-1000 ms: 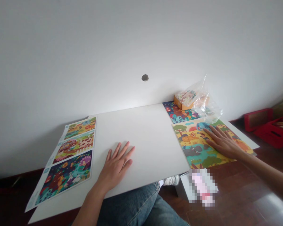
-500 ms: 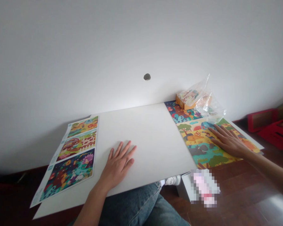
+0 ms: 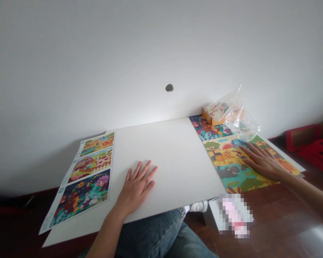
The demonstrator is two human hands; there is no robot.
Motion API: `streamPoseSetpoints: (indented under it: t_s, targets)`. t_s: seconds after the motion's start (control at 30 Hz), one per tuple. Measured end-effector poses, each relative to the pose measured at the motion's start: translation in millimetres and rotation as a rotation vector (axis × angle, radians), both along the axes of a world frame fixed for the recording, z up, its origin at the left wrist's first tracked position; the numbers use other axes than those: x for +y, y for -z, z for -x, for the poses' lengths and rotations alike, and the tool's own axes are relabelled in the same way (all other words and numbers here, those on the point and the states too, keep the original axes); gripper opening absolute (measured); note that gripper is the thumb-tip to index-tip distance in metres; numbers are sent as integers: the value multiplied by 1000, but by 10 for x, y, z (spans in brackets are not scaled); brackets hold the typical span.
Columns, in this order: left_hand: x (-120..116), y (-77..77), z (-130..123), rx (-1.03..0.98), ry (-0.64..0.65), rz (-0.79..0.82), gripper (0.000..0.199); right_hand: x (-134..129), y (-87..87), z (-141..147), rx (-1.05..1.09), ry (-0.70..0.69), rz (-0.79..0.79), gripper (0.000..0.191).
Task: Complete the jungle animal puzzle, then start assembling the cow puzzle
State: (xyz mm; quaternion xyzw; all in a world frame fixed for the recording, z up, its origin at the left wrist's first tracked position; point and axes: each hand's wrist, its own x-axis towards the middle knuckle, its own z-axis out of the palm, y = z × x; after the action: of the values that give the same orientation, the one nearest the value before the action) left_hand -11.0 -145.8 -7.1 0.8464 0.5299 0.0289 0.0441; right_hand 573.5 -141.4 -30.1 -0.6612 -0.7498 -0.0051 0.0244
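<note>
White table (image 3: pixel 167 143) at centre bears the left hand (image 3: pixel 136 191), fingers apart; the right hand (image 3: pixel 262 161), likewise spread, presumably steadies the poster (image 3: pixel 226 171) at right.

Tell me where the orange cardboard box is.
In the head view, the box sits right of centre near the white wall, on a dark illustrated sheet, partly behind clear plastic.

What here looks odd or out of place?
The roundish hole in the otherwise plain wall stands out; its edge looks uneven. The sheet with three pictures also sits a bit oddly, jutting past the left edge of the white board.
</note>
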Motion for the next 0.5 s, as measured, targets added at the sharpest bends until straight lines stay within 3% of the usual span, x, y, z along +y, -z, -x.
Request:
streamPoseSetpoints:
  t_s: [0.5]
  targets:
    - [-7, -14, -9, -8, -6, -7, 51, 41, -8, 20, -2, 1, 5, 63]
